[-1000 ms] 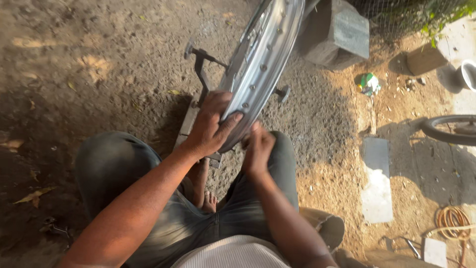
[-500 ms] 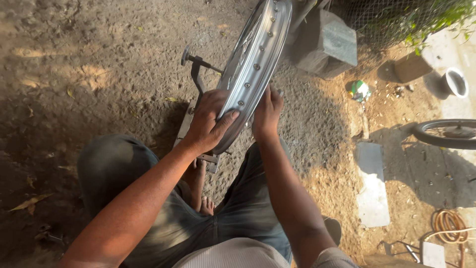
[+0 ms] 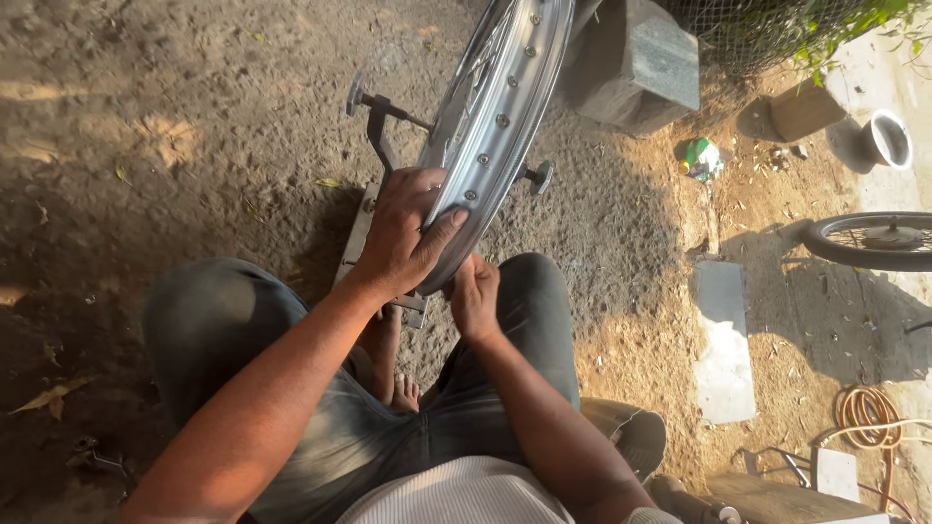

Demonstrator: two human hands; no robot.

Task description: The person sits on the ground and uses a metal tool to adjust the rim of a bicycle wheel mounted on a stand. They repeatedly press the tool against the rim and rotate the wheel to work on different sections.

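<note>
Gripping the silver wheel rim (image 3: 495, 126), my left hand (image 3: 403, 233) wraps its near edge, fingers closed firmly over the metal. The rim stands upright in a metal stand (image 3: 374, 136) on the dirt ground, just ahead of my knees. My right hand (image 3: 476, 296) sits under the rim's lowest part; I cannot tell whether it holds anything. Steadying the rim while working seems wise.
</note>
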